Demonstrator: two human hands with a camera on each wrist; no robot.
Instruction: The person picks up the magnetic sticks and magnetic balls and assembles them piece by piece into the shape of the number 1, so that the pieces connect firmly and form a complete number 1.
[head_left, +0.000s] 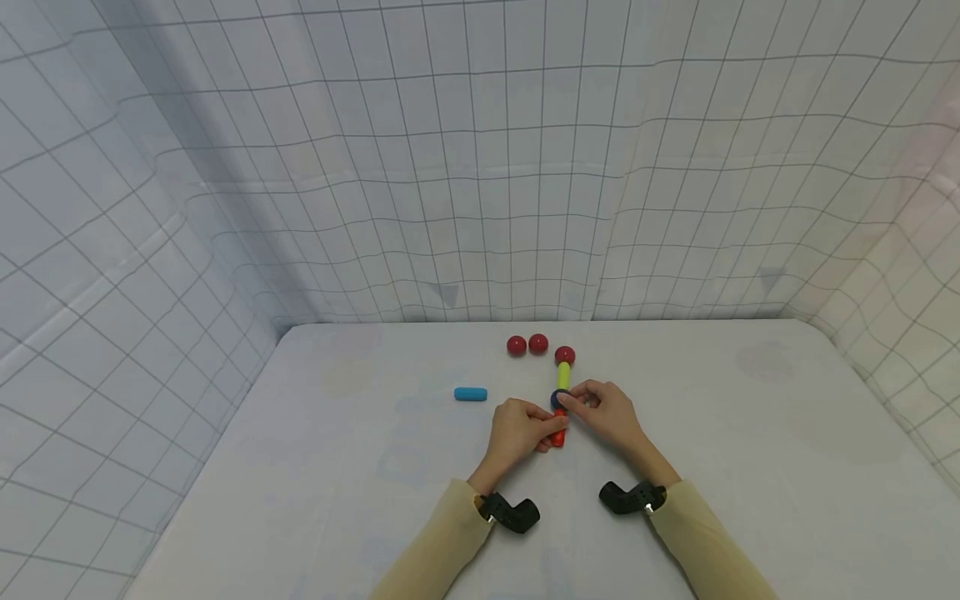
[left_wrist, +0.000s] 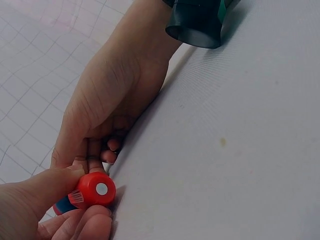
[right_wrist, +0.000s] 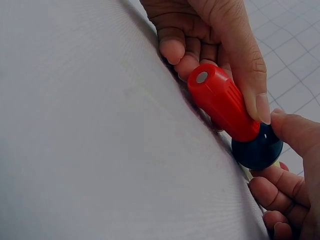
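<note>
My left hand pinches a red magnetic rod between thumb and fingers. A pale round disc shows on the rod's near end in both wrist views. With thumb and fingers, my right hand pinches a dark blue ball. The red rod's far end meets this ball. Beyond the ball a yellow-green rod runs away from me, with a dark red ball at its far end. Together they form a nearly straight line on the white table.
Two more dark red balls, one on the left and one on the right, lie near the table's back edge. A light blue rod lies left of the hands. White grid-lined cloth surrounds the table at the back and sides.
</note>
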